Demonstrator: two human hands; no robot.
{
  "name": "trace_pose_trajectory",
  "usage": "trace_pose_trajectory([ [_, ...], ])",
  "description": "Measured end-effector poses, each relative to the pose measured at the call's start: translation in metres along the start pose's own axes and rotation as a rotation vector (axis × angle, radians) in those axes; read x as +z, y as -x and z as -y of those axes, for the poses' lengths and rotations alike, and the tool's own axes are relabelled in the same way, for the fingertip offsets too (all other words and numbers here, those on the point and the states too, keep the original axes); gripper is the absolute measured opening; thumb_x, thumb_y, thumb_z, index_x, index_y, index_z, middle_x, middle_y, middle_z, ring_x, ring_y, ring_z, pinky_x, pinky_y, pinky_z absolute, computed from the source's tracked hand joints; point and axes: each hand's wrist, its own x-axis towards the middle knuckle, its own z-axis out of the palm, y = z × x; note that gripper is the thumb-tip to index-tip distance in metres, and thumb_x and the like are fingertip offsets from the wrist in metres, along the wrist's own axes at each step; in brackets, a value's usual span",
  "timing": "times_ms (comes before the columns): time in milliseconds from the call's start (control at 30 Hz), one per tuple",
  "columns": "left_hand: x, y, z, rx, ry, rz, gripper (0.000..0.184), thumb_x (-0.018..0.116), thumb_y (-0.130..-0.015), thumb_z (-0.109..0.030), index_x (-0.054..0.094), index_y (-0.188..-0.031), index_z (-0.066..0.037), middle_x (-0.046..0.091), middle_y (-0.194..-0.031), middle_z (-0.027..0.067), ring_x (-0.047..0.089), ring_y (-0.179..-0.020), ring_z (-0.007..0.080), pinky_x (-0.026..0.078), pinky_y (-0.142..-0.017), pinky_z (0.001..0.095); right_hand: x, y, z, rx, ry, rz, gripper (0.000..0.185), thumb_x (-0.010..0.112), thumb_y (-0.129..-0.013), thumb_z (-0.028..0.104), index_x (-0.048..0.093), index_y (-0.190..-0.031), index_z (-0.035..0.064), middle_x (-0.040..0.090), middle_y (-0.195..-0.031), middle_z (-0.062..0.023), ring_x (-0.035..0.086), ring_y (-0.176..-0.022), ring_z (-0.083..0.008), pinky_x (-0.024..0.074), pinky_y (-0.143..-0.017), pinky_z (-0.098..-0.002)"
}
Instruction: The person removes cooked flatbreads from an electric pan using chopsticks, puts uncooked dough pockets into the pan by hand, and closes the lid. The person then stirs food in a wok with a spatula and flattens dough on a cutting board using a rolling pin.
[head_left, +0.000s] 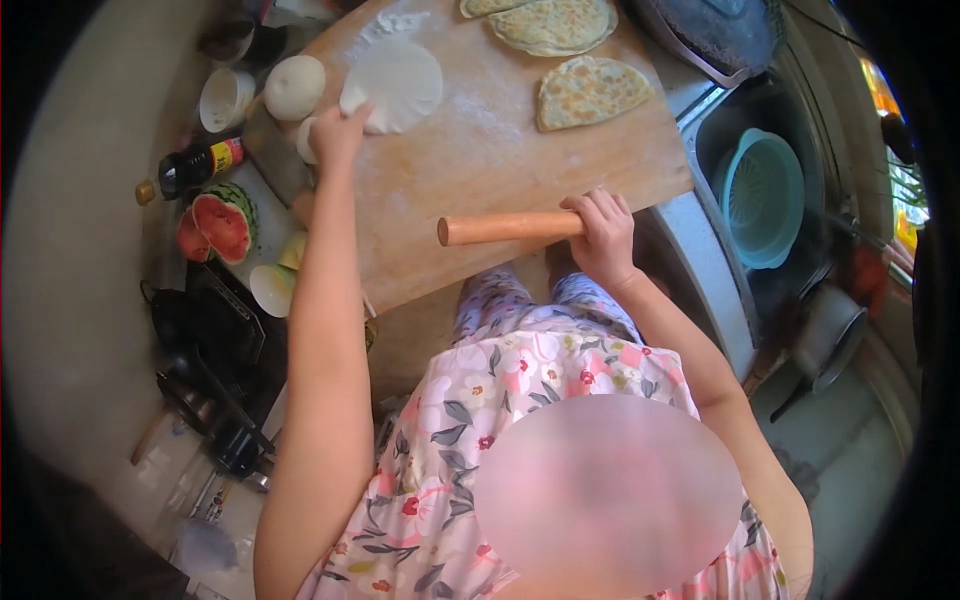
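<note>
A flat white round of dough point(400, 85) lies on the floured wooden board point(450, 165). At its lower left edge is my left hand point(340, 132), the fingers closed on the rim of the dough. My right hand point(603, 235) is wrapped around one end of a wooden rolling pin point(505, 228), held near the board's front edge and pointing left. Close to my left hand sit a ball of dough point(294, 87) and a smaller dough piece point(305, 142), partly covered by the hand.
Browned, folded flatbreads point(592, 93) lie at the board's right. Left of the board are a cleaver point(277, 155), a dark bottle point(190, 168), cut watermelon point(224, 222) and a white bowl point(226, 100). A teal colander point(762, 200) stands in the sink at right.
</note>
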Motion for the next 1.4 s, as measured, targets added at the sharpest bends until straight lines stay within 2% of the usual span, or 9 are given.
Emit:
trace_pose_trajectory([
  [133, -0.008, 0.086, 0.016, -0.383, 0.232, 0.51, 0.031, 0.067, -0.09, -0.029, 0.066, -0.089, 0.002, 0.066, -0.069, 0.0049, 0.058, -0.052, 0.0096, 0.043, -0.046, 0.0247, 0.002, -0.002, -0.002, -0.027, -0.038, -0.011, 0.027, 0.06, -0.062, 0.001, 0.06, -0.088, 0.0101, 0.053, -0.076, -0.0064, 0.056, -0.075, -0.0264, 0.0404, -0.067, -0.0371],
  [233, -0.017, 0.117, -0.013, -0.148, -0.277, 0.373, 0.034, 0.062, -0.09, -0.038, 0.068, -0.097, -0.005, 0.069, -0.077, 0.0084, 0.067, -0.072, 0.022, 0.049, -0.067, 0.0364, 0.0, -0.005, 0.0, -0.027, -0.037, -0.011, 0.028, 0.06, -0.062, 0.001, 0.06, -0.088, 0.0098, 0.053, -0.076, -0.0067, 0.056, -0.075, -0.0267, 0.0405, -0.067, -0.0371],
  [333, -0.008, 0.092, -0.025, 0.569, -0.512, -0.212, 0.046, 0.062, -0.086, -0.047, 0.062, -0.116, -0.012, 0.064, -0.116, 0.0109, 0.059, -0.108, 0.0273, 0.041, -0.092, 0.0477, -0.001, -0.008, -0.003, -0.03, -0.01, 0.003, 0.028, 0.061, -0.062, 0.001, 0.059, -0.089, 0.0096, 0.053, -0.077, -0.0069, 0.056, -0.075, -0.0267, 0.0403, -0.067, -0.0368],
  [400, 0.01, 0.076, -0.028, 0.733, -0.776, -0.053, 0.063, 0.061, -0.084, -0.05, 0.05, -0.136, -0.016, 0.038, -0.148, 0.0123, 0.031, -0.138, 0.0316, 0.024, -0.108, 0.058, -0.001, -0.008, -0.006, -0.034, 0.005, 0.005, 0.029, 0.061, -0.061, 0.002, 0.059, -0.089, 0.0096, 0.053, -0.077, -0.0069, 0.056, -0.075, -0.0269, 0.0403, -0.066, -0.0368],
  [500, 0.027, 0.074, -0.024, 0.734, -0.694, 0.034, 0.075, 0.057, -0.083, -0.058, 0.037, -0.146, -0.022, 0.026, -0.155, 0.0116, 0.017, -0.145, 0.0317, 0.016, -0.109, 0.0654, -0.003, -0.008, -0.004, -0.019, 0.016, 0.025, 0.029, 0.061, -0.062, 0.002, 0.059, -0.089, 0.0095, 0.053, -0.077, -0.007, 0.056, -0.076, -0.0271, 0.0408, -0.067, -0.0373],
  [800, 0.093, 0.132, -0.014, 0.075, -0.586, -0.48, 0.079, 0.053, -0.085, -0.061, 0.03, -0.149, -0.02, 0.018, -0.157, 0.0152, 0.015, -0.144, 0.0399, 0.015, -0.106, 0.0703, 0.003, -0.006, -0.003, -0.004, -0.025, 0.033, 0.029, 0.062, -0.062, 0.001, 0.059, -0.09, 0.009, 0.054, -0.079, -0.0078, 0.057, -0.078, -0.0279, 0.042, -0.069, -0.0378],
  [967, 0.083, 0.169, -0.032, 0.496, -0.488, 0.004, 0.079, 0.061, -0.083, -0.044, 0.031, -0.148, -0.01, 0.025, -0.156, 0.014, 0.018, -0.144, 0.038, 0.01, -0.106, 0.0707, -0.001, -0.01, -0.002, 0.012, -0.028, 0.037, 0.029, 0.061, -0.063, 0.0, 0.059, -0.091, 0.0086, 0.054, -0.079, -0.008, 0.057, -0.079, -0.0286, 0.042, -0.068, -0.0379],
  [1300, 0.088, 0.17, -0.03, 0.832, -0.498, 0.106, 0.063, 0.053, -0.088, -0.047, 0.043, -0.144, -0.019, 0.033, -0.153, 0.0083, 0.028, -0.14, 0.0385, 0.014, -0.109, 0.064, -0.001, -0.011, -0.005, 0.038, -0.048, 0.042, 0.033, 0.06, -0.065, -0.003, 0.06, -0.096, 0.0082, 0.057, -0.082, -0.0097, 0.057, -0.081, -0.0307, 0.0426, -0.069, -0.0395],
  [1400, 0.078, 0.16, -0.032, 0.692, -0.439, -0.124, 0.068, 0.051, -0.086, -0.052, 0.04, -0.145, -0.019, 0.036, -0.151, 0.0077, 0.027, -0.141, 0.031, 0.012, -0.108, 0.0671, -0.002, -0.012, -0.007, 0.049, -0.01, 0.081, 0.032, 0.06, -0.067, -0.003, 0.06, -0.097, 0.008, 0.057, -0.082, -0.0102, 0.057, -0.08, -0.0313, 0.0428, -0.069, -0.0399],
])
